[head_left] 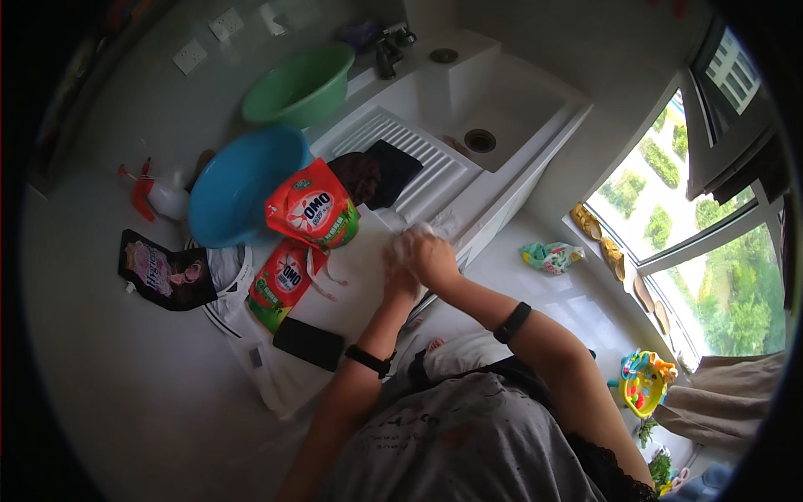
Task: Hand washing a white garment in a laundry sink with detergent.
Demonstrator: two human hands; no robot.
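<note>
My right hand (434,256) and my left hand (400,273) are pressed together at the counter's front edge, gripping a small white cloth (415,231) between them. Most of the cloth and some fingers are hidden. Just left of the hands stands a red OMO detergent pouch (317,204). A second OMO pouch (285,282) lies nearer to me, with a pale drawstring (327,282) beside it. Behind the hands, a folded dark cloth (396,169) and a brownish crumpled cloth (359,177) rest on the ribbed washboard (433,168) of the white sink.
A blue basin (248,188) and a green basin (301,88) stand at the back left. Nearby are a spray bottle (166,197), a black pouch (166,270), white garments (229,276) and a black phone-like slab (307,344). A plastic bag (552,257) and toy (645,383) sit on the floor.
</note>
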